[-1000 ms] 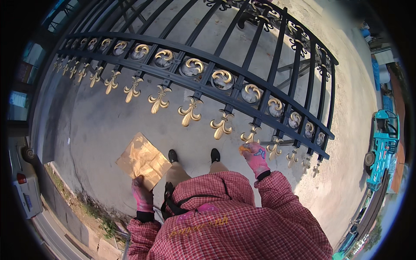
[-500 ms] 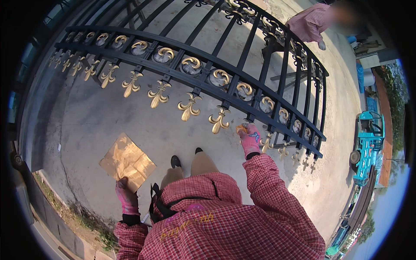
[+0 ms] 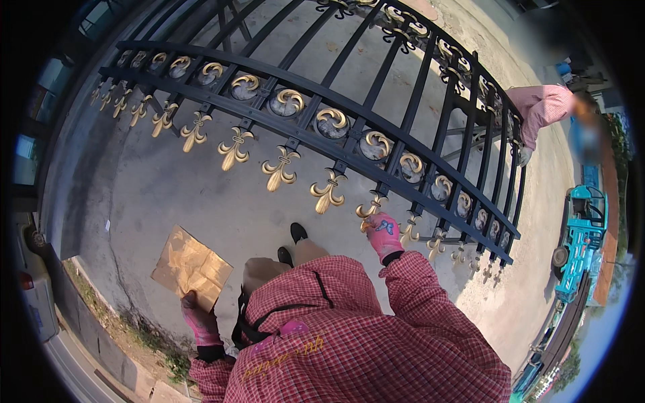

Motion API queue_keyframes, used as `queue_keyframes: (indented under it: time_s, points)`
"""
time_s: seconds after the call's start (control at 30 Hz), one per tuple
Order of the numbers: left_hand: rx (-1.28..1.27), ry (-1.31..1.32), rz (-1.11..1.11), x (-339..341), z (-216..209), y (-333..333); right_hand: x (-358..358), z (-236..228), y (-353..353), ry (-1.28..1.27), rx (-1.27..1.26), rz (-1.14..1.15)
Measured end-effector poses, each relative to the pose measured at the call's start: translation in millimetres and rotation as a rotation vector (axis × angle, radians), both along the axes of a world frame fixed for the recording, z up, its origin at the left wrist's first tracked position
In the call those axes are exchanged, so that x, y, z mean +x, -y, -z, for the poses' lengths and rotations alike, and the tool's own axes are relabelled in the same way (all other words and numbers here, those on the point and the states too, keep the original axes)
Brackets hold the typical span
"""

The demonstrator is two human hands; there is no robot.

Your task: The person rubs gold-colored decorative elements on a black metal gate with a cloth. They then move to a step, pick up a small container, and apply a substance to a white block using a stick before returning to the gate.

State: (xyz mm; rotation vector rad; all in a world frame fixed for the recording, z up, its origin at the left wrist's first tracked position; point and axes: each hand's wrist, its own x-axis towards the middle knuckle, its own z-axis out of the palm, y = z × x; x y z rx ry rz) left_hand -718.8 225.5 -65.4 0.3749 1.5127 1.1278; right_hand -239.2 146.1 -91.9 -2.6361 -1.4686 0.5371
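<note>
A black iron gate (image 3: 376, 127) with gold fleur-de-lis tips and gold scrolls lies raised over the concrete ground. My right hand (image 3: 383, 234), in a pink glove, is closed at one gold tip (image 3: 370, 210) near the gate's lower rail; whatever it holds is hidden by the glove. My left hand (image 3: 198, 319), also gloved in pink, grips the near edge of a gold-stained piece of cardboard (image 3: 191, 267) held low at my left side.
Another person in a pink shirt (image 3: 544, 107) holds the gate's far right end. A teal vehicle (image 3: 578, 238) stands at the right. A white car (image 3: 33, 282) and a grassy kerb (image 3: 121, 336) lie at the lower left. My black shoes (image 3: 292, 242) stand on concrete.
My right hand has moved left along the row of gold tips. The view has turned, so the other person at the gate's far end is now lower on the right.
</note>
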Motion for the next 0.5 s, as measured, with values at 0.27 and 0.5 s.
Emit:
queue_keyframes:
  time_s: [0.27,0.5]
  points:
    - [-0.008,-0.092,0.016,-22.2,18.1,-44.7,-34.2,-18.1,-52.2,-0.135,0.273,0.152]
    - [0.057,-0.174,0.130,-120.5,46.9,-112.8,-90.3,-12.3,-97.7,-0.170,0.454,0.452]
